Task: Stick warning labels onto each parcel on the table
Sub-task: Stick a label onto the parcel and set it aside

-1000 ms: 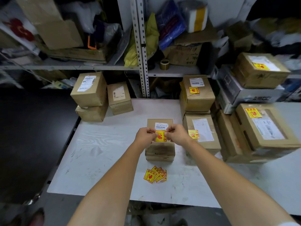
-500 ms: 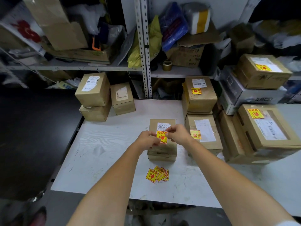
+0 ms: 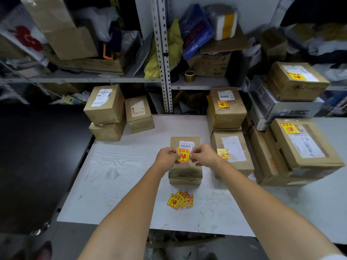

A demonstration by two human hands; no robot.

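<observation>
A small brown parcel with a white barcode label stands in the middle of the white table. Over its top I hold a yellow and red warning label. My left hand pinches the label's left edge and my right hand pinches its right edge. A fanned pile of the same warning labels lies on the table just in front of the parcel.
Three brown parcels without yellow labels sit at the table's back left. Parcels bearing yellow labels are stacked at the right, some large. Cluttered metal shelves rise behind. The table's left edge drops to dark floor.
Both hands have kept the warning label pinched over the parcel; the label now shows fuller and flatter between them. The camera has shifted slightly.
</observation>
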